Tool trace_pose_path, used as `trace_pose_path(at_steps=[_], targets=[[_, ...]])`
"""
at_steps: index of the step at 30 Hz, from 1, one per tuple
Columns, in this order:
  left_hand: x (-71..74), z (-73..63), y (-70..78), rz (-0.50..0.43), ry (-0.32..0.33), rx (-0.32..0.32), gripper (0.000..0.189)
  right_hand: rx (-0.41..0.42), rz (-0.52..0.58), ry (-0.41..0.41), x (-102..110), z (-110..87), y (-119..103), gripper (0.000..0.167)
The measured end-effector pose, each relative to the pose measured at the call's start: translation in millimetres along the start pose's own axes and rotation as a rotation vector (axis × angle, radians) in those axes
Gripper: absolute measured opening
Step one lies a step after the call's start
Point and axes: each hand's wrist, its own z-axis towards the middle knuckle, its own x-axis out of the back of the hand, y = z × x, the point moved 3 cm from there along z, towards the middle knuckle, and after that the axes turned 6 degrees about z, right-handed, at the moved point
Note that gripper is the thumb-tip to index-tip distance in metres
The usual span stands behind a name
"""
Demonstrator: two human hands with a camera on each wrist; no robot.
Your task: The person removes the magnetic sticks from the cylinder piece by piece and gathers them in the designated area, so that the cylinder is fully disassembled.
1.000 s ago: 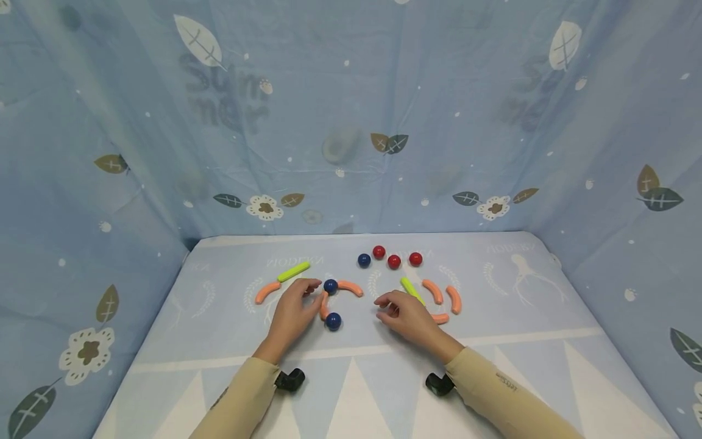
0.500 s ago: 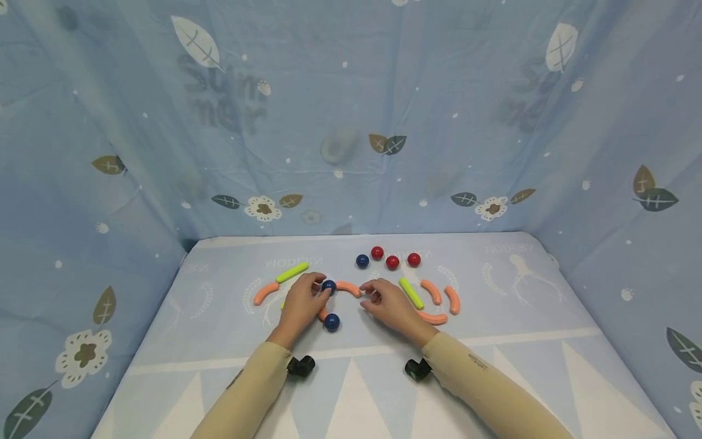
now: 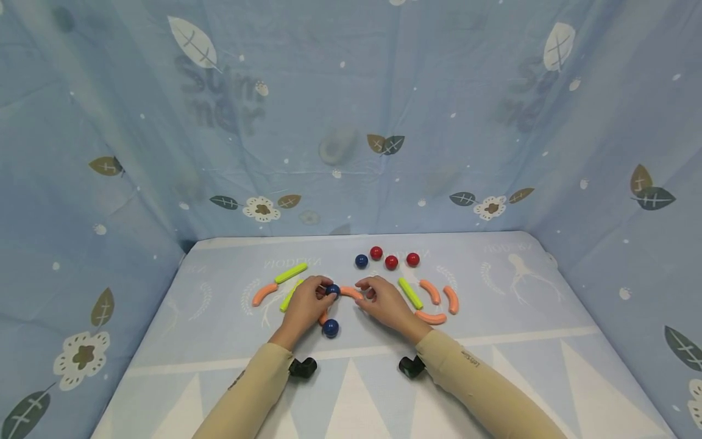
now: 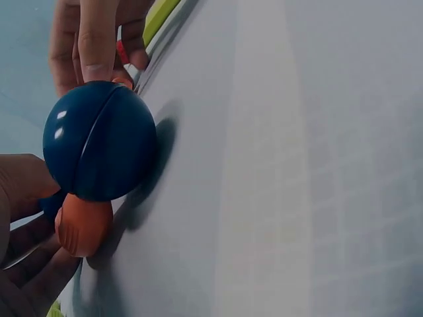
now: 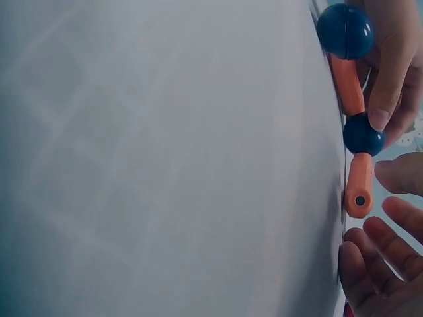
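My left hand (image 3: pixel 307 303) pinches a blue ball (image 3: pixel 332 291) between thumb and fingers. A curved orange rod (image 3: pixel 351 292) runs right from that ball; its free end shows a round dark spot in the right wrist view. Another orange rod (image 5: pixel 347 86) joins the ball to a nearer blue ball (image 3: pixel 331 328), large in the left wrist view. My right hand (image 3: pixel 386 305) is beside the free end of the first rod, fingers loosely bent and apart. In the right wrist view a gap shows between its thumb (image 5: pixel 400 173) and the rod.
Green sticks (image 3: pixel 291 272) and an orange rod (image 3: pixel 265 294) lie left of the hands. Right of them are another green stick (image 3: pixel 410 294) and several orange rods (image 3: pixel 430 291). Red balls (image 3: pixel 391 262) and a blue ball (image 3: pixel 361 261) sit farther back. A patterned blue curtain (image 3: pixel 351 122) surrounds the table.
My left hand has moved right and taken hold of the blue ball, uncovering a green stick. The right hand has moved left to the orange rod's end. The joined pieces shifted slightly.
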Motion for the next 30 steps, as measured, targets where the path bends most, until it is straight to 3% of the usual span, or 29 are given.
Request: trace_pose_path(at_steps=[10, 16, 30], targets=[[-7.7, -6.0, 6.7, -0.017, -0.055, -0.069, 0.03, 0.007, -0.023, -0.024, -4.3, 0.7, 0.0, 0.029], [-10.3, -8.2, 7.0, -0.039, -0.073, -0.061, 0.028, -0.009, -0.028, -0.049, -5.1, -0.2, -1.5, 0.019], [-12.1, -7.9, 8.7, -0.029, -0.07, -0.075, 0.026, -0.026, -0.037, -0.037, -3.9, -1.8, -4.9, 0.016]])
